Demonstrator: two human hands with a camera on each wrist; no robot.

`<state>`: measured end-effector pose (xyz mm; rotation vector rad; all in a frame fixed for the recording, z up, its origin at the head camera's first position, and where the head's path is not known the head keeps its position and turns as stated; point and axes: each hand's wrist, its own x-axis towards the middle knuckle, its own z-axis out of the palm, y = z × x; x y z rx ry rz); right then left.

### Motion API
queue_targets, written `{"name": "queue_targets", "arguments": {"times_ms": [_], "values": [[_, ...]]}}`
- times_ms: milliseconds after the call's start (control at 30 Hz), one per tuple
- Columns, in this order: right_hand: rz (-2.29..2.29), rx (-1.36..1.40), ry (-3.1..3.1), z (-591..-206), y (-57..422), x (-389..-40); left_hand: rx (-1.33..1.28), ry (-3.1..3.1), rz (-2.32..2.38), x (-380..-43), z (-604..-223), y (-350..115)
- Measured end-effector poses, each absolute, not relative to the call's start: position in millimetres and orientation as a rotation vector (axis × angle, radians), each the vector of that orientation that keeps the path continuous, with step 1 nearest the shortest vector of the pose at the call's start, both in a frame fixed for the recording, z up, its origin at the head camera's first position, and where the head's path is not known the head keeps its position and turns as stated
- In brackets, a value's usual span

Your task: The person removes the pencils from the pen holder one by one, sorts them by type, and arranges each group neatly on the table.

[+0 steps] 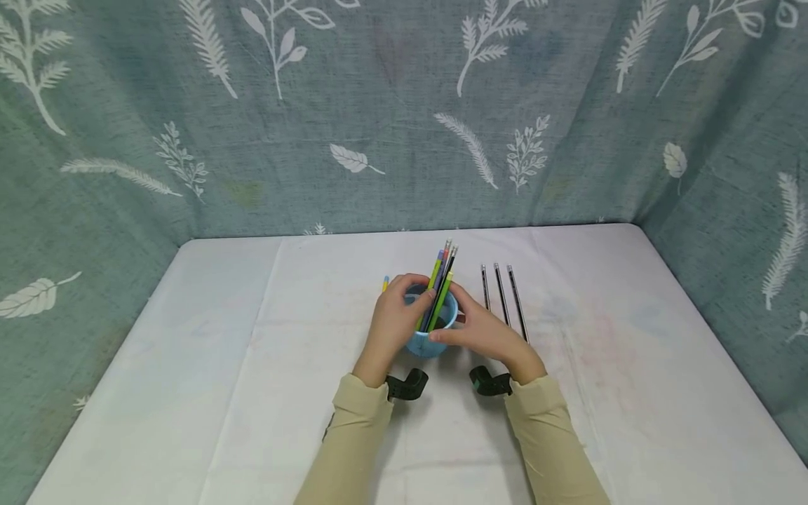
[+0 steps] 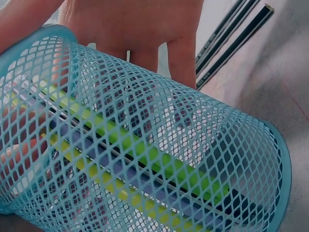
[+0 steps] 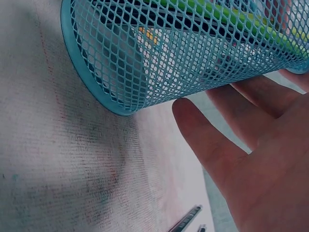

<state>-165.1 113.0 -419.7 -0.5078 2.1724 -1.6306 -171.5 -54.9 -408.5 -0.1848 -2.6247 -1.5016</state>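
Count: one blue mesh cup (image 1: 428,346) at mid-table, between both hands; several pencils (image 1: 441,301) inside, overlapping, exact number unclear; three dark pencils (image 1: 502,296) on the white table (image 1: 252,421) to the right, roughly parallel; one blue-and-yellow tip (image 1: 386,283) at left, rest hidden. Cup mouth upward; pencil bundle slanting, tops away and rightward. Left hand (image 1: 394,319) arched over rim, pinching bundle; right hand (image 1: 480,331) curled round cup, thumb nearside. Forearms converging.
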Motion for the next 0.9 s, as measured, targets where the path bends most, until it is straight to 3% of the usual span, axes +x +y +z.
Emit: {"name": "queue_targets", "arguments": {"times_ms": [367,700,900], "values": [[-1.663,-0.524,2.116,-425,107,-166,-0.165,-2.610,-1.588,-171,-413,-61],[-1.725,-0.523,2.053,-406,106,-159,-0.258,-2.557,-1.611,-174,-411,-64],[-1.705,-0.473,2.143,-421,108,-167,-0.322,-2.524,-1.598,-174,-403,-72]]}}
